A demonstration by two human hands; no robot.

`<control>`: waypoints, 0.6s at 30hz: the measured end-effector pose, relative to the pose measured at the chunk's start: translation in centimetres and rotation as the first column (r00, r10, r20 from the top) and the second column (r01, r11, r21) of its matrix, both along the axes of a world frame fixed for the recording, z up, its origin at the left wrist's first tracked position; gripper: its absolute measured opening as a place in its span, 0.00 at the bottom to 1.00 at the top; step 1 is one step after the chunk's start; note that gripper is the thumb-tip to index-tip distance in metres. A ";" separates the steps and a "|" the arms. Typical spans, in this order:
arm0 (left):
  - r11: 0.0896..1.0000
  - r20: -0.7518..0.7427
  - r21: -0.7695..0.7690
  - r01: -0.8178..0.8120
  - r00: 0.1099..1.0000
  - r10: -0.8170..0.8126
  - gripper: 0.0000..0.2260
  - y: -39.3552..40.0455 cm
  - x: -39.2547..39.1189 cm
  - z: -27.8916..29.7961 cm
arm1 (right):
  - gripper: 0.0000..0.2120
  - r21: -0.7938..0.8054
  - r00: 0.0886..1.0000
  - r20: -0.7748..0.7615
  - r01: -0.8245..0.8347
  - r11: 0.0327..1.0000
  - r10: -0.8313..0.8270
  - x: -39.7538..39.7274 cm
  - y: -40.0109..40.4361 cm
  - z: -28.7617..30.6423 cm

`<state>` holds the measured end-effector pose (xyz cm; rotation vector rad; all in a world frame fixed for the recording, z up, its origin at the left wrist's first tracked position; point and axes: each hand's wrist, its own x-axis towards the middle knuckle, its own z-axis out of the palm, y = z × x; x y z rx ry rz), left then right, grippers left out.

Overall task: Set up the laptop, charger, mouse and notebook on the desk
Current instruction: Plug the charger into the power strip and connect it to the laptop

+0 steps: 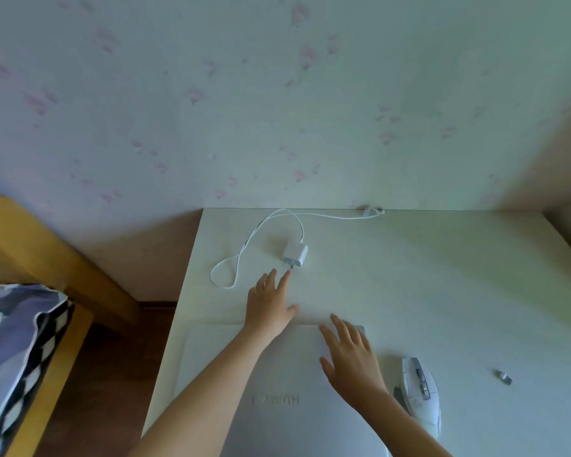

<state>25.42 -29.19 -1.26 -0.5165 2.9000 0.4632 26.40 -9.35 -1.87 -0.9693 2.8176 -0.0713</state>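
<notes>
A closed silver laptop lies flat at the near edge of the white desk. My right hand rests spread on its far right corner, holding nothing. My left hand reaches past the laptop's far edge, fingers apart, fingertips just short of the white charger block. The charger's white cable loops to the left and runs along the desk's back edge. A white mouse sits to the right of the laptop. No notebook is in view.
A small silver USB dongle lies on the desk right of the mouse. A yellow wooden bed frame with patterned bedding stands to the left, across a strip of dark floor. The floral wall meets the desk's back edge.
</notes>
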 end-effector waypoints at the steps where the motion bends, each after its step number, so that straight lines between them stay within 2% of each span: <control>1: 1.000 -0.008 -0.001 0.008 1.000 -0.008 0.33 -0.4 -1.5 0.1 | 0.32 -0.010 1.000 0.001 0.002 1.000 -0.002 -0.7 -0.5 -0.1; 5: 0.997 -0.031 -0.002 0.076 0.997 -0.076 0.31 -1.6 -7.4 -0.6 | 0.34 -0.071 0.999 -0.011 0.049 0.996 -0.050 -3.6 -2.3 -0.6; 8: 0.995 0.030 -0.030 0.094 0.995 -0.093 0.29 -1.7 -10.7 -1.6 | 0.37 -0.088 0.996 -0.012 0.087 0.992 -0.089 -5.7 -3.4 -1.0; 10: 0.996 0.052 -0.034 0.086 0.995 -0.084 0.25 -1.6 -12.0 -2.1 | 0.37 -0.109 0.991 -0.005 0.135 0.985 -0.137 -6.9 -4.1 -1.0; 13: 0.997 0.001 -0.004 0.079 0.997 -0.079 0.20 -1.7 -13.0 -2.2 | 0.36 -0.166 0.980 0.018 0.197 0.966 -0.197 -8.3 -5.3 -1.0; 14: 0.996 -0.018 0.048 0.079 0.997 -0.078 0.18 -1.9 -13.2 -1.9 | 0.35 -0.198 0.976 0.032 0.217 0.956 -0.215 -8.6 -5.6 -0.7; 16: 0.952 -0.020 0.304 0.037 0.999 -0.033 0.17 -2.3 -13.3 -0.8 | 0.36 -0.255 0.970 0.071 0.242 0.936 -0.231 -9.1 -5.9 -0.6; 17: 0.875 0.008 0.485 0.003 1.000 -0.008 0.17 -2.4 -13.1 0.0 | 0.38 -0.300 0.967 0.079 0.255 0.919 -0.242 -9.3 -5.9 -0.5; 18: 0.760 0.036 0.649 -0.025 0.999 0.002 0.17 -2.5 -12.7 1.0 | 0.40 -0.336 0.964 0.091 0.266 0.903 -0.250 -9.6 -5.8 -0.2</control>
